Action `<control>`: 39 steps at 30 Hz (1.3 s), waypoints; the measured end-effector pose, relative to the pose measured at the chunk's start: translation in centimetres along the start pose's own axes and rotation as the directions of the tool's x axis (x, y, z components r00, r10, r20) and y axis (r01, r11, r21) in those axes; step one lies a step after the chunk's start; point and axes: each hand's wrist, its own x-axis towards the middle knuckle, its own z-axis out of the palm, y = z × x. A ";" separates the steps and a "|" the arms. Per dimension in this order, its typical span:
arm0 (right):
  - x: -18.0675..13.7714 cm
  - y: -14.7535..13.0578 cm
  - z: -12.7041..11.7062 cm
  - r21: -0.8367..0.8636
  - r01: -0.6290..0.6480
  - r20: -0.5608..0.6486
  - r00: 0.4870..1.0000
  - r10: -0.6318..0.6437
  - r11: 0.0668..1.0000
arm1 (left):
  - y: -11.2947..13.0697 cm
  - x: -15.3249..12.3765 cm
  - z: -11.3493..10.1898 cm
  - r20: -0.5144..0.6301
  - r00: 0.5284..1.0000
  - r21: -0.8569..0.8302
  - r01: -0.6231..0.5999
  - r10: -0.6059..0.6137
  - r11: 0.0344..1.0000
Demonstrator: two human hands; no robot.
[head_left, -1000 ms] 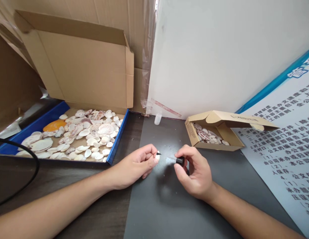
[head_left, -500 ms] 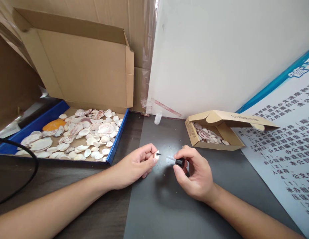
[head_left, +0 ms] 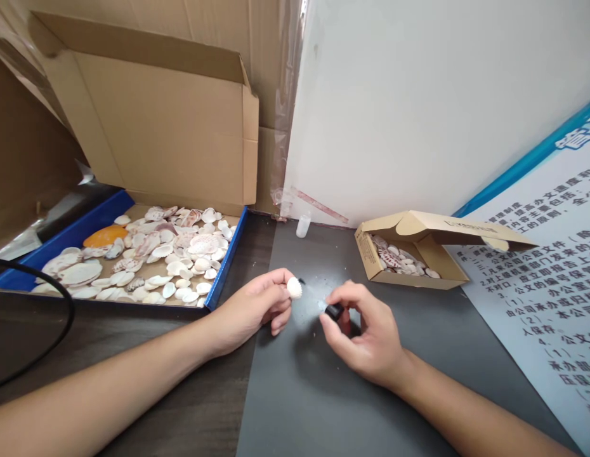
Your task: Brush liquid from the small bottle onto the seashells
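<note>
Head view: pinching a white shell [head_left: 294,289] between thumb and fingers of the left grip [head_left: 261,308], at the centre of the frame; grasping a black-capped brush [head_left: 334,311] in the right grip [head_left: 368,333], just right of centre, dark tip [head_left: 302,280] beside the shell's upper edge, contact impossible to tell. Showing a vial [head_left: 303,226] above centre on a grey mat [head_left: 295,406], shells [head_left: 202,245] in a blue box [head_left: 227,261] at left, more in a carton [head_left: 368,257] at right.

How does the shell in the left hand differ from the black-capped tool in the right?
Colour: the shell is white with fine ribs; the tool has a black cap.
Shape: the shell is compact and rounded; the tool narrows from its chunky cap to a thin dark tip.
Shared: both are held above the grey surface.
</note>
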 end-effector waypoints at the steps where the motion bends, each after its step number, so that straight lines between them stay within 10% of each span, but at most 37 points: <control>1: 0.0 0.0 0.0 -0.012 -0.020 -0.015 1.000 0.020 1.000 | 0.1 0.0 0.1 -0.018 1.000 -0.029 0.003 -0.003 1.000; 39: -0.2 0.1 0.5 -0.185 0.186 0.216 0.966 -0.144 0.965 | 0.6 -0.2 0.4 -0.061 0.998 -0.133 0.003 -0.011 0.991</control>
